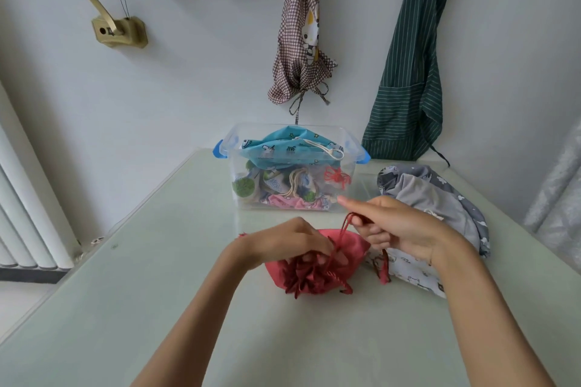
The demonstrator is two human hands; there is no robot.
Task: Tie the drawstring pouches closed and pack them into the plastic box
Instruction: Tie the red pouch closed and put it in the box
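The red pouch (317,264) lay on the pale table (151,276) just in front of the plastic box (290,166), between the box and the person. Its mouth was gathered into tight dark-red pleats, the body a lighter red with a slight sheen, soft and slumped. The left hand (292,242) rested on the pleated mouth, fingers curled down into the gathers and pinning them. The right hand (390,223) was raised to the right of the pouch, nearer the box, pinching a loop of the red cord (344,229) between thumb and bent fingers, forefinger pointing out – the cord ran taut down to the pouch mouth.

The likeliest trouble, as I judged it, was the thin, slick-looking cord slipping from that pinch before a knot was set, letting the pleats spring open again. Pulling hard while the left hand loosened could also drag the whole pouch towards the box rather than cinch it. The box already looked nearly full – a blue printed pouch (289,148) heaped at its rim – so another might sit proud of the top. To the right of the box lay grey printed pouches (434,198), apparently not yet packed
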